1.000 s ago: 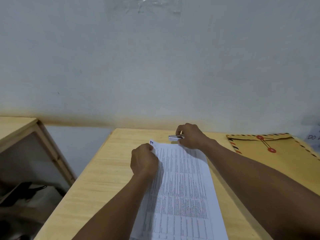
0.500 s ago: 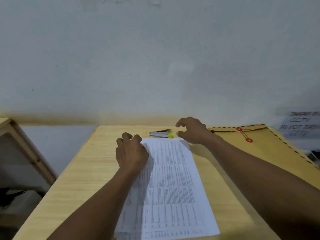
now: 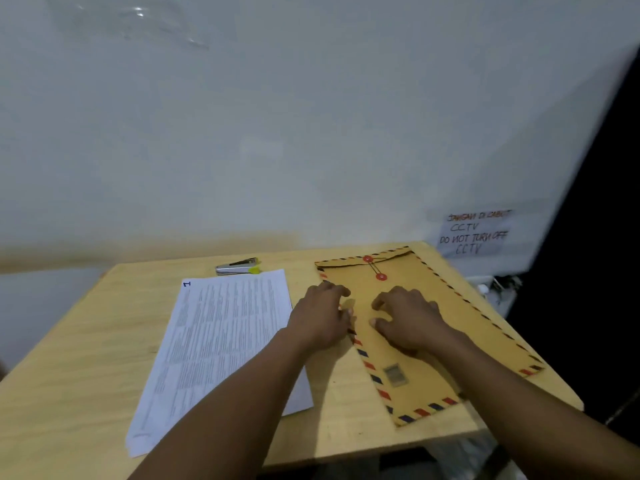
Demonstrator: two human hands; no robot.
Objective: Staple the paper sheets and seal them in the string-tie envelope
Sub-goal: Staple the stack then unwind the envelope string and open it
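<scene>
A brown string-tie envelope with a striped border and two red buttons lies flat on the right of the wooden table, its flap tied down. My left hand rests at the envelope's left edge with curled fingers touching it. My right hand lies on the envelope's middle, fingers bent and fingertips pressing the paper. A stack of printed paper sheets lies left of the envelope, partly under my left forearm. A silver stapler with a yellow tip sits behind the sheets near the wall.
A white wall rises right behind the table. A handwritten paper note is stuck to it at the right. The table's right and front edges drop off into a dark area.
Both hands left the sheets and the stapler and moved right onto the envelope. The view swung right, so the stapler now lies alone behind the sheets.
</scene>
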